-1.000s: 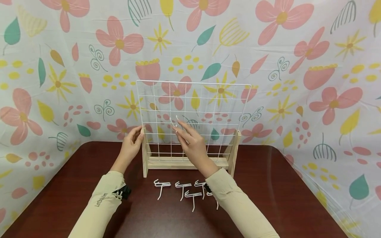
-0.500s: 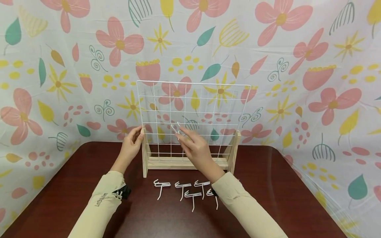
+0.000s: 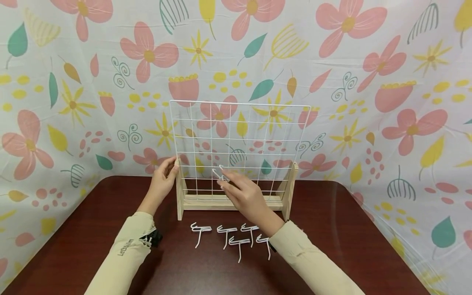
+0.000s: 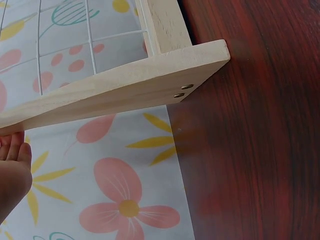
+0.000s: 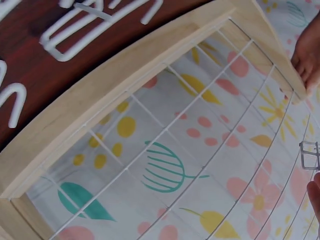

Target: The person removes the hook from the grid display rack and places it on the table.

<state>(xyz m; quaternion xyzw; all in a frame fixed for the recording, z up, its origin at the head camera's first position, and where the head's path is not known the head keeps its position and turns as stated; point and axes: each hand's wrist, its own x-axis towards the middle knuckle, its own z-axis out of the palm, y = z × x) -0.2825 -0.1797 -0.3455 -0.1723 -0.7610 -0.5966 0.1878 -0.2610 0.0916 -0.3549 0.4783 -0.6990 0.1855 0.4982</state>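
A white wire grid panel (image 3: 239, 139) stands upright in a wooden stand (image 3: 180, 196) on the table. My left hand (image 3: 162, 178) grips the top of the stand's left side piece; in the left wrist view its fingers (image 4: 15, 150) touch the wood's outer face. Between thumb and fingers, my right hand (image 3: 247, 194) pinches a white wire hook (image 3: 217, 174) in front of the lower part of the grid. Whether the hook touches the wires cannot be told. At the right edge of the right wrist view, the held hook's frame (image 5: 309, 156) shows beside a fingertip (image 5: 315, 192).
Several more white wire hooks (image 3: 239, 241) lie on the dark red-brown table (image 3: 191, 270) in front of the stand. Behind the table hangs a floral cloth (image 3: 236, 49). The stand's bottom rail (image 3: 206, 205) runs between its two side pieces.
My right hand has moved down and slightly right along the front of the grid, carrying the hook with it. The left hand keeps its place on the stand.
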